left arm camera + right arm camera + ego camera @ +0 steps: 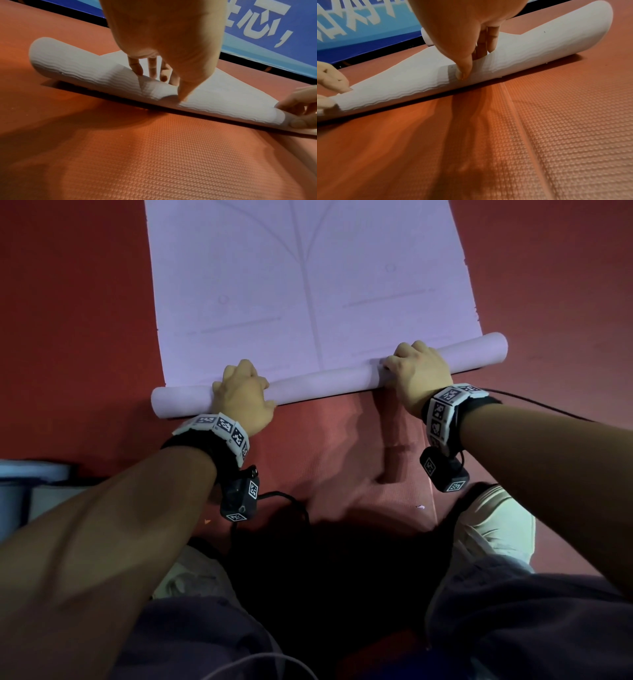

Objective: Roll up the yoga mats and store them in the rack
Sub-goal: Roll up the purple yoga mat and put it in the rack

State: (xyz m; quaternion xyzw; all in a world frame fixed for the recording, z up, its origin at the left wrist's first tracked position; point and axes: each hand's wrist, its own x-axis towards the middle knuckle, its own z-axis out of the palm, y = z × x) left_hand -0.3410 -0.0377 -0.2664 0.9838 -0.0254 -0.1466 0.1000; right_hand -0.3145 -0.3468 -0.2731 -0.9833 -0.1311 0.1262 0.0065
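A pale lilac yoga mat (308,285) lies flat on red flooring, its near end wound into a thin roll (325,380) that runs from lower left to upper right. My left hand (241,393) grips the roll (77,70) near its left end, fingers curled over the top and thumb pressing the near side. My right hand (416,371) grips the roll (539,44) right of the middle in the same way. In the wrist views the roll's outer layer shows a wavy texture. No rack is in view.
A red textured mat (342,460) lies under the roll and reaches back to my knees; its seam (513,108) runs toward me. A blue banner with white characters (265,24) stands beyond the mats. A grey-blue object (20,484) sits at the left edge. Cables (281,498) trail from the wrist cameras.
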